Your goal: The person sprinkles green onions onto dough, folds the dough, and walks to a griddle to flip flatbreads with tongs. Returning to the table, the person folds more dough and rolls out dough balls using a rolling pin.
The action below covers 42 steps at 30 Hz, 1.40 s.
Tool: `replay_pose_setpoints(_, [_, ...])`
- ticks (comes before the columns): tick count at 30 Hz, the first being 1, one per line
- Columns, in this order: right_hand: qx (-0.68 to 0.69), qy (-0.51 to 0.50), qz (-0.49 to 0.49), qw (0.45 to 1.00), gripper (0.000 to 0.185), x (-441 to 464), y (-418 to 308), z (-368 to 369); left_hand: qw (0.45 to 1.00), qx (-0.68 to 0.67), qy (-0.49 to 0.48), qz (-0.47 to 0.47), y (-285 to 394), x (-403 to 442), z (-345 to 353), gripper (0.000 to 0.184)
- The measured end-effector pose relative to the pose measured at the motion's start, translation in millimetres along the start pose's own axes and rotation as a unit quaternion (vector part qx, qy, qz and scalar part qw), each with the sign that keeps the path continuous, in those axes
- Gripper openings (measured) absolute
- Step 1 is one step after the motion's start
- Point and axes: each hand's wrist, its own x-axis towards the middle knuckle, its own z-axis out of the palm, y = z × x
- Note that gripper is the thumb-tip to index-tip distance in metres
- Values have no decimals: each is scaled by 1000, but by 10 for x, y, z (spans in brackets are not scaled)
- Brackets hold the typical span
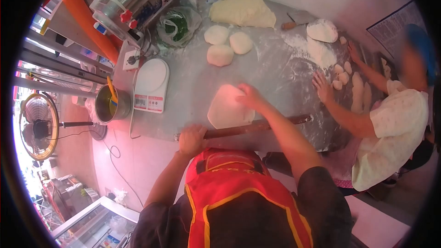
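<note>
A flattened sheet of dough (227, 110) lies on the grey worktop in front of me. My right hand (251, 98) is at its upper right edge, with the fingers bent and closed on the dough. A long dark rolling pin (275, 124) rests along the near side of the table, just below the sheet and under my right forearm. My left hand (192, 140) is wrapped round the pin's left end. Beyond the sheet sit a few round dough pieces (219, 55) and a large mass of dough (242, 11).
Left are a white kitchen scale (151, 85), a metal pot (108, 105) with a yellow handle, and a bag of greens (179, 26). A scraper (294, 24) lies near piled flour (321, 55). On the right, a co-worker (390, 124) handles small dough lumps (340, 77).
</note>
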Motion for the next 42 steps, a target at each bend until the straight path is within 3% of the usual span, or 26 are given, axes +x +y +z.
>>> replay_pose_setpoints(3, [148, -69, 45, 986, 50, -144, -172, -600, 1000, -12, -7, 5, -11, 11, 28, 24])
replay_pose_setpoints(5, [176, 4, 35, 984, 46, -233, -343, -1061, 1000, -15, -1, 14, -17, 45, 26, 25])
replay_pose_setpoints(7, [-35, 90, 56, 994, 43, -254, -531, -1558, 1000, -12, -11, 19, -1, 67, -21, 23])
replay_pose_setpoints(9, [-69, 168, -89, 979, 38, -201, -506, -1819, 1000, -9, -17, 20, -17, 83, -37, 23])
replay_pose_setpoints(12, [-293, 253, -87, 918, 30, 9, -436, -1803, 1000, -10, -21, 13, -22, 93, -28, 23])
replay_pose_setpoints(15, [-373, 278, -13, 885, 21, 413, 357, -1471, 999, -20, -25, 6, -9, 86, -17, 24])
replay_pose_setpoints(19, [-331, 295, -116, 889, 20, 260, 703, -585, 999, -27, -31, 4, -65, 27, 6, 26])
replay_pose_setpoints(21, [-322, 254, -96, 907, 26, -21, 419, -186, 999, -27, -35, 0, -73, -9, 32, 27])
replay_pose_setpoints(23, [-316, 150, -54, 935, 28, -375, -150, 86, 999, -25, -44, -5, -92, -9, 48, 27])
replay_pose_setpoints(26, [-222, 139, -118, 958, 29, -591, -55, 362, 998, -29, -62, -9, -160, -14, 100, 27])
replay_pose_setpoints(28, [-234, 260, -142, 926, 38, -337, 143, 92, 999, -17, -37, -9, -188, -12, 131, 27])
replay_pose_setpoints(30, [-257, 340, -30, 904, 31, -118, 213, -166, 1000, -9, -17, 4, -229, -14, 160, 26])
replay_pose_setpoints(33, [-142, 148, 98, 974, 29, -81, 410, -361, 1000, 4, -7, 27, -278, 103, 145, 26])
replay_pose_setpoints(36, [-137, 58, 147, 978, 28, -398, 582, -345, 999, 17, -36, 21, -291, 248, 28, 26])
replay_pose_setpoints(38, [-126, 110, 98, 981, 27, -818, 499, -403, 998, 23, -51, 7, -287, 339, -29, 26])
replay_pose_setpoints(42, [-316, 216, -3, 924, 36, -1619, 640, -298, 999, 36, 5, 6, -400, 466, 45, 34])
